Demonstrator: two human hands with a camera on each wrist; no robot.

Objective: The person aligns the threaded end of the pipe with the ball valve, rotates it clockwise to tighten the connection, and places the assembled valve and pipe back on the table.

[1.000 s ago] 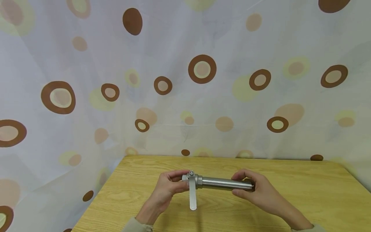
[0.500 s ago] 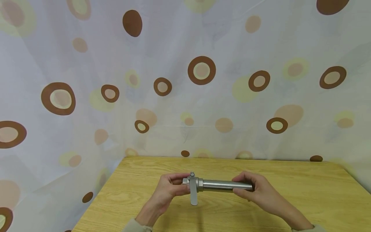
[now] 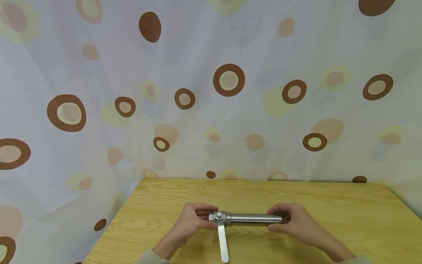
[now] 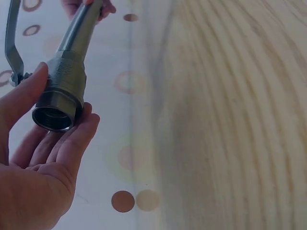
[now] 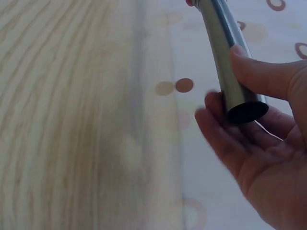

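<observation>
Both hands hold one metal assembly across the front of the table. A silvery ball valve (image 3: 224,217) with a hexagonal end is at its left, joined to a smooth steel pipe (image 3: 250,219) that runs right. The valve's flat lever handle (image 3: 222,242) points down toward me. My left hand (image 3: 191,222) pinches the valve between thumb and fingers; in the left wrist view the valve's open threaded end (image 4: 53,117) faces the camera. My right hand (image 3: 295,223) pinches the pipe near its far end. In the right wrist view the thumb lies on the pipe and its dark open end (image 5: 247,112) shows.
The wood-grain table (image 3: 158,194) spreads under and behind the hands. A pale curtain (image 3: 197,47) with brown and yellow round patterns hangs along the table's back and left sides.
Both hands and the valve with its pipe have moved lower in the head view. The lever first looked shorter and now looks longer, as the assembly has rolled. The pipe's right end shifted slightly left.
</observation>
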